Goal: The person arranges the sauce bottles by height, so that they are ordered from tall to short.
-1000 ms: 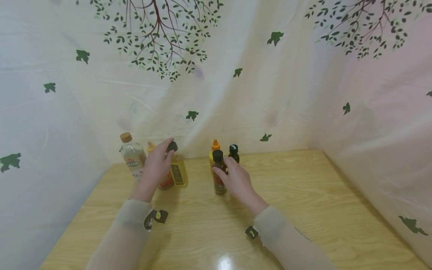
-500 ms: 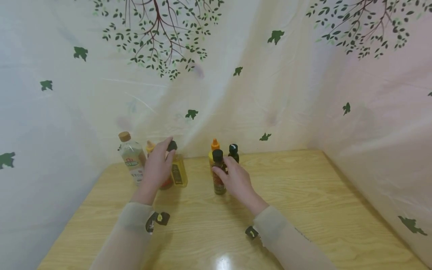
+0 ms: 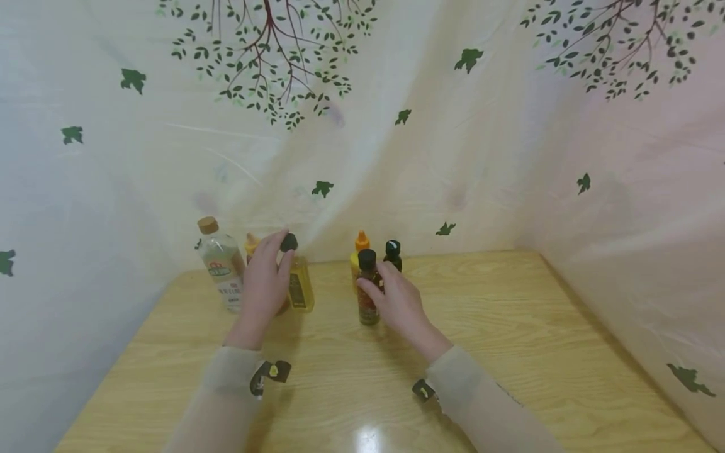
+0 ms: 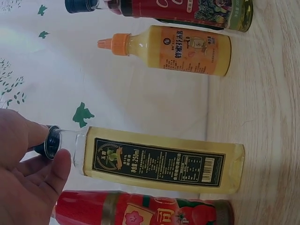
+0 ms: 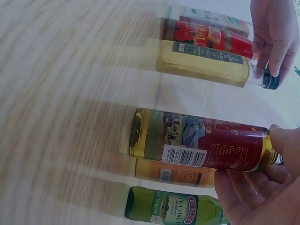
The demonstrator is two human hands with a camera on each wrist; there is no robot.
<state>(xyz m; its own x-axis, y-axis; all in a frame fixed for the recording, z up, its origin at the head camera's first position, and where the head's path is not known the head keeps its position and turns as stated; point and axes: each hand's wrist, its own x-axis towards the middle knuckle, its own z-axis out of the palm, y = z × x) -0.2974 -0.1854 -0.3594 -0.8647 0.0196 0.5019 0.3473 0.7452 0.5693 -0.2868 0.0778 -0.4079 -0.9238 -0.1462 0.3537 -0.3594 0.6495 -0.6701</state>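
My left hand [image 3: 263,283] pinches the black cap and neck of a flat bottle of yellow oil [image 4: 159,161], which stands upright on the table. Just left of it is a red ketchup-like bottle [image 4: 145,208] with tomatoes on its label, largely hidden by the hand in the head view. My right hand [image 3: 402,302] holds the upper part of an upright oil bottle [image 5: 201,140] with a dark red label and a black cap. Behind that one stands a yellow squeeze bottle [image 4: 187,49] with an orange nozzle. A green olive oil bottle [image 5: 176,206] is beside it, partly covered by my fingers.
At the far left stands a large clear bottle [image 3: 221,270] with a brown cap. An orange-yellow nozzle [image 3: 252,241] shows behind my left hand. The wooden table [image 3: 340,377] ends at a pale curtain [image 3: 238,170] printed with leaves and birds.
The left wrist and forearm have shifted slightly right, with the fingers still at the yellow oil's cap; more of the red bottle is now covered. The right hand stays put. The head view tilts slightly.
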